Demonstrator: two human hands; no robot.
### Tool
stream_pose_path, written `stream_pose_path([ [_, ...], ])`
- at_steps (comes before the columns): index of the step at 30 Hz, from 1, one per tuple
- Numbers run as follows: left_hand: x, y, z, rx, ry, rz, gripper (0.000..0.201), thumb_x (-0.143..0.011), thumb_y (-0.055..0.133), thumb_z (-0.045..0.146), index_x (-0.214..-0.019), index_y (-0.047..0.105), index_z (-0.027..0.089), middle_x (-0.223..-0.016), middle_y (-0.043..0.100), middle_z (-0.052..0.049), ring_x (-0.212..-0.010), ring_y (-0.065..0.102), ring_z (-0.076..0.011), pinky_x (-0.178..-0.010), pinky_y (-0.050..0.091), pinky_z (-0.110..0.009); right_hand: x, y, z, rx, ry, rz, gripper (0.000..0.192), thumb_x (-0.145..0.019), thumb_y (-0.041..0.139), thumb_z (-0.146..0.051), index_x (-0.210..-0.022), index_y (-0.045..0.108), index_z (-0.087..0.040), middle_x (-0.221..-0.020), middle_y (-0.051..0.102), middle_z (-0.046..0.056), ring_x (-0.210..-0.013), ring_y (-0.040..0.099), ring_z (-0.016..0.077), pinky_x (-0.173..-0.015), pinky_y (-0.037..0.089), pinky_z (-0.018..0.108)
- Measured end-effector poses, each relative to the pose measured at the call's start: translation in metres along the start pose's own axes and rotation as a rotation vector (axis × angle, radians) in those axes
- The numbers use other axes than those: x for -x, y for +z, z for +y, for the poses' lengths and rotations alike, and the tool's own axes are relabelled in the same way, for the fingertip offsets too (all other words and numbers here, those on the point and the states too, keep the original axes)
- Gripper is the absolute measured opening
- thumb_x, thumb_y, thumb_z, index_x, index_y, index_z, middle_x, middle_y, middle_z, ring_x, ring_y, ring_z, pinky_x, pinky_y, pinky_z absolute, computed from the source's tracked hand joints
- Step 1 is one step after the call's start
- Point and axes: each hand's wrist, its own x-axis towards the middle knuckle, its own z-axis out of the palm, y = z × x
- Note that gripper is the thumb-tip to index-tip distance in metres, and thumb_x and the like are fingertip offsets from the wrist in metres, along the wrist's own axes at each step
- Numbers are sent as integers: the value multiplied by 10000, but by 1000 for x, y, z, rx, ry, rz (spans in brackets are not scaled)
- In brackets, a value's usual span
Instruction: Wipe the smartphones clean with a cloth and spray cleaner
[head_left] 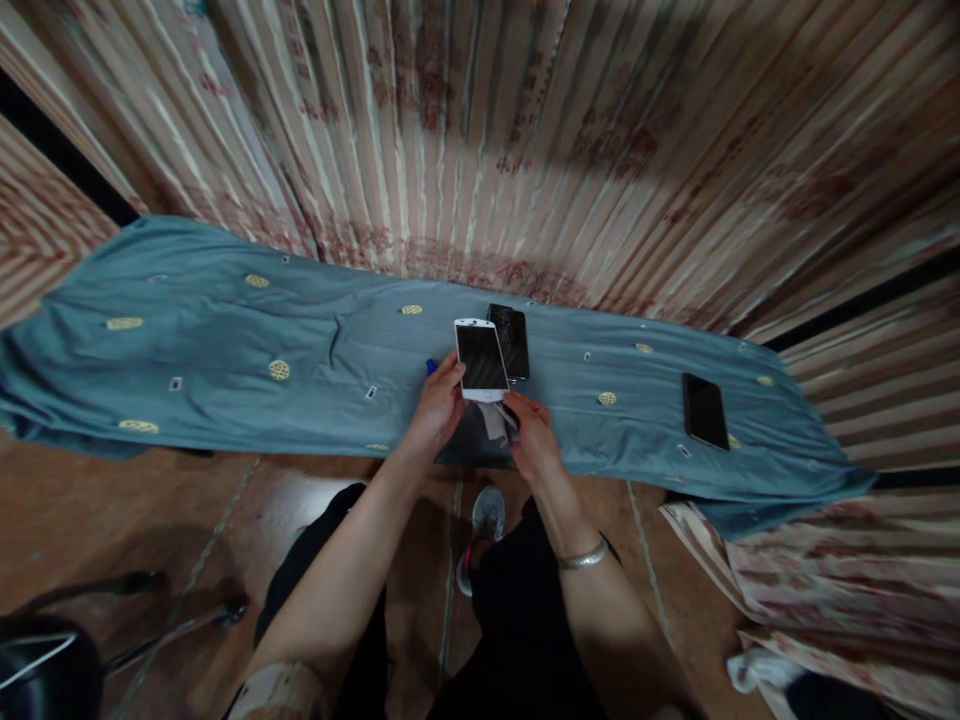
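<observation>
Holding: the left hand (439,405) grips the white phone (481,360) by its lower left edge, thumb lying over the near corner, fingers closed on the frame.
Right hand: the right hand (534,440) sits just below the white phone's bottom edge, fingertips pinched on a pale cloth (495,420) that hangs beneath the phone; a silver bracelet (583,556) circles that wrist.
Where the phone is: the white phone hovers over the near edge of the blue cloth (225,350), dark screen up, ahead of both hands.
Long axis: the white phone runs away from the person, its far short end pointing at the curtain (525,120), its near short end towards the hands.
Key relation: both hands meet the white phone at its near end; the left is on it, the right touches only the pale cloth just beneath, so the left is the nearer.
Behind the white phone: a black phone (510,340) lies flat on the blue cloth, partly overlapped at the white phone's far right corner.
Right of the white phone: a second black phone (705,410) lies well apart, also lengthwise away from the person.
Left of the white phone: a small blue object (431,367) peeks out beside the left thumb; what it is cannot be told.
Below the white phone: a shoe (486,520) rests on the brown floor (112,520).
</observation>
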Motion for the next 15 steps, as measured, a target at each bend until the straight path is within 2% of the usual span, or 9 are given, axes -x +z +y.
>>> stream_pose_path([
  [5, -1, 4, -21, -42, 16, 75, 265, -843, 632, 121, -1085, 717, 189, -1169, 729, -55, -1090, 665, -177, -977, 514, -340, -18, -20, -6, 100, -65, 32, 214, -697, 700, -416, -655, 681, -207, -627, 717, 14, -691, 672, 189, -630, 509, 288],
  [8, -4, 4, -29, -94, 35, 106, 304, -819, 651, 97, -1092, 729, 208, -1200, 717, -56, -1090, 660, -177, -988, 508, -346, -28, -27, -8, 85, -51, 62, 170, -654, 700, -382, -652, 681, -212, -628, 713, 2, -666, 652, 179, -624, 500, 285],
  [12, -8, 2, -38, -147, 33, 71, 285, -822, 653, 119, -1070, 749, 220, -1220, 712, -47, -1055, 668, -175, -971, 512, -334, -39, -27, -8, 43, -29, 72, 142, -602, 711, -357, -629, 675, -222, -608, 694, -28, -616, 628, 160, -614, 494, 277],
  [15, -11, 1, -45, -154, 39, 43, 301, -830, 650, 141, -1104, 746, 222, -1227, 715, -49, -1100, 659, -190, -1009, 491, -348, -46, -25, -6, 43, -22, 72, 151, -607, 715, -364, -641, 686, -220, -621, 700, -28, -614, 628, 162, -609, 494, 280],
])
